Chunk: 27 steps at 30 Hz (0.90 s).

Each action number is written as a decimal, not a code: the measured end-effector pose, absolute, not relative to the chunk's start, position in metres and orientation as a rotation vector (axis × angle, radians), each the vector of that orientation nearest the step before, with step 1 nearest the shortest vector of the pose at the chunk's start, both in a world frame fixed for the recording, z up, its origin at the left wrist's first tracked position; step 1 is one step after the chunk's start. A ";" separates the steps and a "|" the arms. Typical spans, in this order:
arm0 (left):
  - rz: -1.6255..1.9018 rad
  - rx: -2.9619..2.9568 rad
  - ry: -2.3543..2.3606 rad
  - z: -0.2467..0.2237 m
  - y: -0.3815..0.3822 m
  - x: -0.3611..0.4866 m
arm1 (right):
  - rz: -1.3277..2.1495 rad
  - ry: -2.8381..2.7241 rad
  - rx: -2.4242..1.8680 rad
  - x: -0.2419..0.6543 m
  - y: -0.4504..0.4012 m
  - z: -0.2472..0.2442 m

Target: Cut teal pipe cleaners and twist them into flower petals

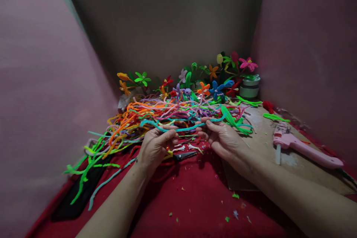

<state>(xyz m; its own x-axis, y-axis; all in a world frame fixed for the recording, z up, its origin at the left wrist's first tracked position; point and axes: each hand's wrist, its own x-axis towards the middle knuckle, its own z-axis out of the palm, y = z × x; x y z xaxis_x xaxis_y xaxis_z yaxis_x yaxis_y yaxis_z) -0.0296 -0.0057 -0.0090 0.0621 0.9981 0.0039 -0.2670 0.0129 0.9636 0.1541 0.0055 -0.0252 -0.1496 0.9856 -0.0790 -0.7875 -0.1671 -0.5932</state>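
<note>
A turquoise pipe cleaner stretches between my two hands, above the red cloth. My left hand pinches it between thumb and fingers left of its middle, and its curled left end sticks out beyond. My right hand pinches it farther right, with its other end rising toward green looped pieces. Just behind the hands lies a large pile of coloured pipe cleaners. Dark scissors rest on the cloth between the hands, near small white stamen-like pieces.
A pink glue gun lies on a brown board at the right. Pipe-cleaner flowers and a pale pot stand along the back. A black flat object is at the left. Scraps dot the red cloth.
</note>
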 end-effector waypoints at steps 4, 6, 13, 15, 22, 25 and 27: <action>1.317 0.973 0.969 -0.011 -0.004 -0.028 | 1.674 -0.580 -0.481 0.155 0.004 -0.025; 1.326 1.021 0.962 -0.012 -0.007 -0.025 | 1.666 -0.668 -0.483 0.153 -0.002 -0.023; 1.313 1.360 1.034 -0.011 -0.023 -0.011 | 1.640 -1.021 -0.638 0.144 -0.023 -0.023; 1.336 1.416 1.011 -0.013 -0.024 -0.010 | 1.602 -1.083 -0.679 0.144 -0.023 -0.025; 1.405 1.358 0.952 -0.015 -0.025 -0.008 | 1.770 -0.941 -0.586 0.145 -0.019 -0.027; 1.312 1.203 0.895 -0.011 -0.027 -0.007 | 1.817 -0.934 -0.532 0.144 -0.019 -0.026; 1.260 1.093 0.825 -0.009 -0.027 -0.008 | 1.823 -0.938 -0.512 0.144 -0.019 -0.024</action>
